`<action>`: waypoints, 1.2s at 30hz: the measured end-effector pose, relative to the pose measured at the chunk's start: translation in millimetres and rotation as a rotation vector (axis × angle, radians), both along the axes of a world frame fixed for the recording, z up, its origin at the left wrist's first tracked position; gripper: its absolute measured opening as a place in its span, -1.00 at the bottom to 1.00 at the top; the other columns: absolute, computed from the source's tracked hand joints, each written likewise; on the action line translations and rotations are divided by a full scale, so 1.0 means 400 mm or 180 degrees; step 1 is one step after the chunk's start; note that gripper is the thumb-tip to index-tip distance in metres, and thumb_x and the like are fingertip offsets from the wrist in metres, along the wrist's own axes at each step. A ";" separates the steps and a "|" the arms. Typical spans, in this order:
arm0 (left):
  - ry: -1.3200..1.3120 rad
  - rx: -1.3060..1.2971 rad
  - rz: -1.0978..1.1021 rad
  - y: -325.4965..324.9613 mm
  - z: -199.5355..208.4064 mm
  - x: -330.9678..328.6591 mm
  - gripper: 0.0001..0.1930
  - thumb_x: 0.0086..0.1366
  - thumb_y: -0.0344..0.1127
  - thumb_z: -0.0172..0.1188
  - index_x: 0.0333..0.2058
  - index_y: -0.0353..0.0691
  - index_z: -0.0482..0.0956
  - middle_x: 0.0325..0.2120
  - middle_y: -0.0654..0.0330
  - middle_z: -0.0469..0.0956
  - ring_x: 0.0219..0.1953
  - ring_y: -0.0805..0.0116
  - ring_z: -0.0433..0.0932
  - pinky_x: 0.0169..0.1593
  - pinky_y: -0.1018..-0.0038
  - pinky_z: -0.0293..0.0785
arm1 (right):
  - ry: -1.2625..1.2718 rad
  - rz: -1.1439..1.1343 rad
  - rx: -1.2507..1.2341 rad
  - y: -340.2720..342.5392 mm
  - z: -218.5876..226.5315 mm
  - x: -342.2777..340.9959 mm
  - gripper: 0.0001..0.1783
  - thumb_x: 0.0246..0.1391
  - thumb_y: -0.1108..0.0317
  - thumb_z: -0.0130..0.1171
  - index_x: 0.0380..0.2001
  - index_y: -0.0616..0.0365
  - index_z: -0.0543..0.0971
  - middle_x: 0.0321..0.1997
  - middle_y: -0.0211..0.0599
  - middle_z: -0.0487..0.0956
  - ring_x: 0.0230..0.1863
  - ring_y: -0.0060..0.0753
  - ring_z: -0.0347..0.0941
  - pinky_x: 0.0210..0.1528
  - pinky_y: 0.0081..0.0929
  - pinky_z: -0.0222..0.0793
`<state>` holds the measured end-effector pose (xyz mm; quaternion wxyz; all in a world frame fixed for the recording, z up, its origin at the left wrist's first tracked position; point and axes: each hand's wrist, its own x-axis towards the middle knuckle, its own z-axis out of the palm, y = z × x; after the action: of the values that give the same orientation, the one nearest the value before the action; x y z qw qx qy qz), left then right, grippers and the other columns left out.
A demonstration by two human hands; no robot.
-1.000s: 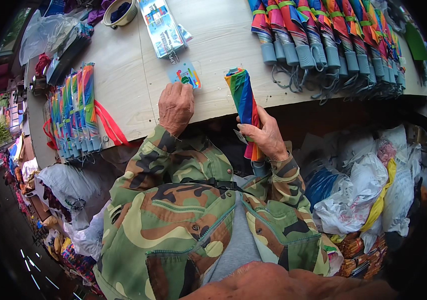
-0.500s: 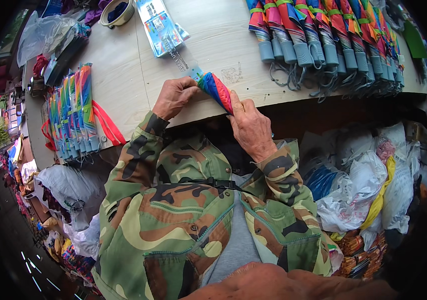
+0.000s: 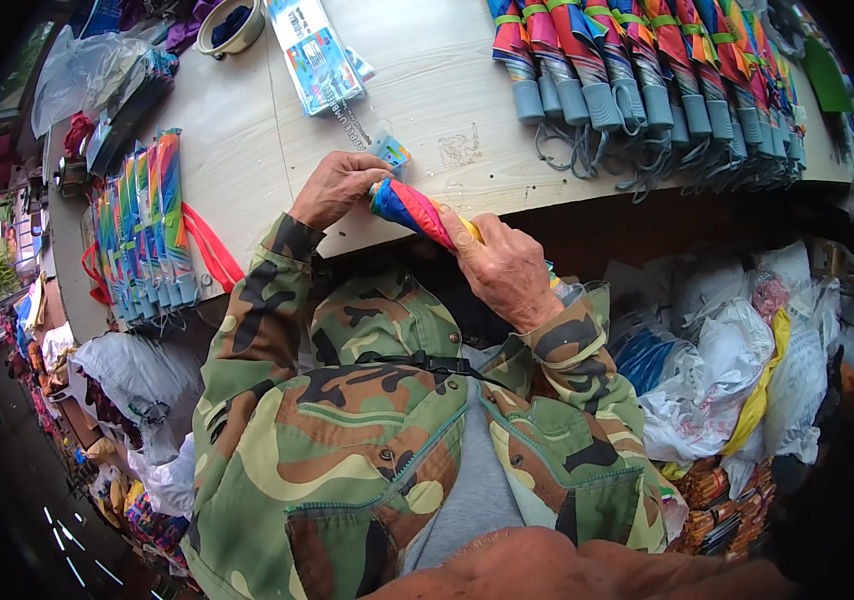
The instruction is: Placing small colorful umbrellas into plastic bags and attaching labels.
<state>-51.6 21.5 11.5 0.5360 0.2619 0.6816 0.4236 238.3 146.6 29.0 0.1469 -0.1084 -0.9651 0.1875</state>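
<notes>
A folded rainbow-coloured umbrella (image 3: 417,212) lies slantwise over the table's near edge, its narrow end toward my left hand. My right hand (image 3: 505,262) is wrapped round its wider part, and the handle end is hidden behind that hand. With bent fingers pinched together, my left hand (image 3: 339,186) grips the narrow end; the fingertips partly hide what they hold. Just beyond these fingers lies a small blue printed card (image 3: 391,152), by a clear strip with dark lettering. A pile of blue printed cards or sleeves (image 3: 319,70) lies farther up the table.
Many folded umbrellas with grey handles (image 3: 602,105) are lined up at the far right. A smaller bundle of umbrellas (image 3: 147,225) with a red strap lies left. A white bowl (image 3: 232,28) holds dark cloth. Plastic bags (image 3: 717,370) crowd below the table's edge at right.
The umbrella's narrow end has moved down and left, toward me, off the blue card, which now shows more. My right hand has shifted slightly right and down, baring yellow fabric.
</notes>
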 end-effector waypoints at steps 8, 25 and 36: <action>0.0324 -0.0039 0.0055 -0.002 -0.008 0.033 -0.75 0.52 -0.28 0.29 -0.05 -0.36 0.77 -0.32 0.33 0.69 -0.35 0.56 0.59 -0.19 0.55 0.56 | -0.0305 -0.0085 0.0871 0.007 -0.015 0.002 -0.33 0.23 0.35 0.22 0.44 0.00 0.54 -0.36 -0.37 0.42 -0.41 -0.37 0.44 -0.42 -0.35 0.34; 0.1111 0.0292 0.1663 -0.007 0.017 0.171 -0.49 0.37 -0.16 0.53 0.07 -0.42 0.56 -0.23 0.16 0.64 -0.29 0.48 0.57 -0.27 0.48 0.54 | 0.0020 -0.0464 0.0512 -0.062 -0.042 0.003 -0.28 0.20 0.37 0.28 0.46 0.09 0.49 -0.34 -0.36 0.43 -0.42 -0.36 0.44 -0.44 -0.38 0.35; -0.2563 0.1536 0.1443 0.002 0.029 0.184 -0.41 0.51 0.07 0.28 0.28 -0.25 0.47 -0.10 0.08 0.71 -0.01 0.11 0.73 0.20 0.06 0.64 | 0.0284 -0.0310 -0.2413 -0.064 0.023 -0.011 -0.26 0.15 0.42 0.47 0.41 0.21 0.52 -0.15 -0.18 0.64 -0.18 -0.24 0.64 -0.13 -0.38 0.59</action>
<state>22.0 22.1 22.9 0.5749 0.0402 0.3441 0.7413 233.8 121.2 38.1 0.1470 -0.1924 -0.8137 0.5285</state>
